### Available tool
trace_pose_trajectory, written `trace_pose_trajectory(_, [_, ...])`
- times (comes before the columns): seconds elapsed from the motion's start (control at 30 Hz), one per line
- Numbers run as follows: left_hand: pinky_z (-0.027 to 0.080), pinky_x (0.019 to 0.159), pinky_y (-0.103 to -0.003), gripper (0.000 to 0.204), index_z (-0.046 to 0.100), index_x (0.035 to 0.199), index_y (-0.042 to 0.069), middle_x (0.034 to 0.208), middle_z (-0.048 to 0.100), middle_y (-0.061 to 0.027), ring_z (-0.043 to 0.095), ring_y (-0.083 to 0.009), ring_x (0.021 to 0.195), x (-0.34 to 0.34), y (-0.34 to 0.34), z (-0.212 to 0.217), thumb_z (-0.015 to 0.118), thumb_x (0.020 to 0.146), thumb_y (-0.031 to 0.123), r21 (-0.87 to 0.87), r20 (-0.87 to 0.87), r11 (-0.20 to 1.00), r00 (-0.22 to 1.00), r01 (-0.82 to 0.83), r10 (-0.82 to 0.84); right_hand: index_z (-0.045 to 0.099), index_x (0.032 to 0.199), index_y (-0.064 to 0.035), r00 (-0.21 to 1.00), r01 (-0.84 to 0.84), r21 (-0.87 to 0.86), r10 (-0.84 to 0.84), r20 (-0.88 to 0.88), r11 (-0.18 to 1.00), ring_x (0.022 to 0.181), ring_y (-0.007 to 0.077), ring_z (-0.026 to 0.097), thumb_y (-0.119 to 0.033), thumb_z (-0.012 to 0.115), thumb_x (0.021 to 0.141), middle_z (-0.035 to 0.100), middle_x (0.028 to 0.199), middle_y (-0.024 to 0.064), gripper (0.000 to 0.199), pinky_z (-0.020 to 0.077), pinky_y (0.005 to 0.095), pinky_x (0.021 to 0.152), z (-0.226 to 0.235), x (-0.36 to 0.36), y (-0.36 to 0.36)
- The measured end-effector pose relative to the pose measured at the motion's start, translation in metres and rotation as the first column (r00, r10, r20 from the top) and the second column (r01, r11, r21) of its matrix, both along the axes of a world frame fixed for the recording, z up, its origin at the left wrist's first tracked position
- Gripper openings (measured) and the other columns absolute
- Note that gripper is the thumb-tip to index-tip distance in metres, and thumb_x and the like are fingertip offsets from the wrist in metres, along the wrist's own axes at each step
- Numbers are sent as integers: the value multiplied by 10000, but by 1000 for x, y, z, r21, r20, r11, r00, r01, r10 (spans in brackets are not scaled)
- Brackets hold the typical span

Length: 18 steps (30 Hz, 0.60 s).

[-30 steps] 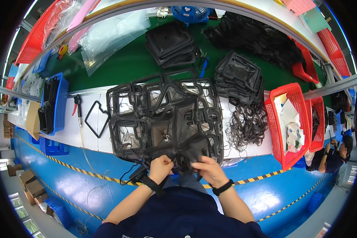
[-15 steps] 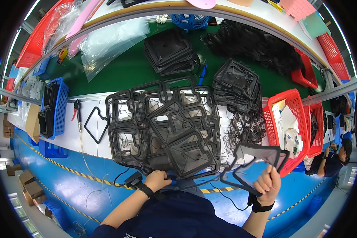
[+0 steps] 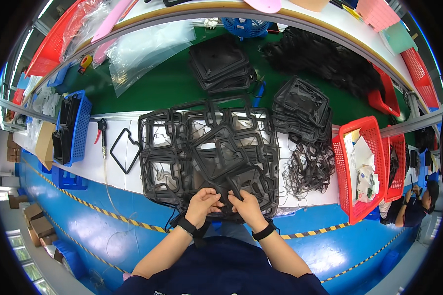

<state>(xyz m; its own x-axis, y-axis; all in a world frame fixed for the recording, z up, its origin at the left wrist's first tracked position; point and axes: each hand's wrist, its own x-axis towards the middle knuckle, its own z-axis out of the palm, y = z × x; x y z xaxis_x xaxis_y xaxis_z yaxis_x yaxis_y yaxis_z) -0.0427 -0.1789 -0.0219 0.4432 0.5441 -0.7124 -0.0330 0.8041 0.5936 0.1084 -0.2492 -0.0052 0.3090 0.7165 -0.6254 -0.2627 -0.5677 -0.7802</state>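
At the left of the counter [image 3: 108, 169] stands a blue basket [image 3: 70, 129], then a lone black frame [image 3: 124, 150]. At the near edge the left hand [image 3: 202, 205] and right hand [image 3: 246, 209] meet over one black rubber frame [image 3: 227, 191], fingers closed on its rim. It lies atop the spread of frames [image 3: 206, 152]. The step looks like working this piece free; next calls for a firm pull without dragging its neighbours. A red basket [image 3: 362, 172] stands at right.
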Motion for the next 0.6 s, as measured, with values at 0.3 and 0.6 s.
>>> trace_pose_trajectory(0.3, [557,691,-255,107,583,944,-12,857,635,-100,653,-176,778,-2,11,23,602,855,43,-8,51,997,996,71,-71,579,973,44,881,-17,-5,13,-474,1000,595,78,503,-100,706,768,553,737,16,281,402,202,554,-6,24,6])
trace_pose_trajectory(0.6, [551,690,-245,136,591,928,-60,855,638,-116,656,-183,790,0,17,33,587,865,61,48,-39,974,975,220,-218,612,883,-18,903,-91,-52,61,-425,994,606,70,519,-93,715,755,612,779,24,180,402,188,540,0,21,12])
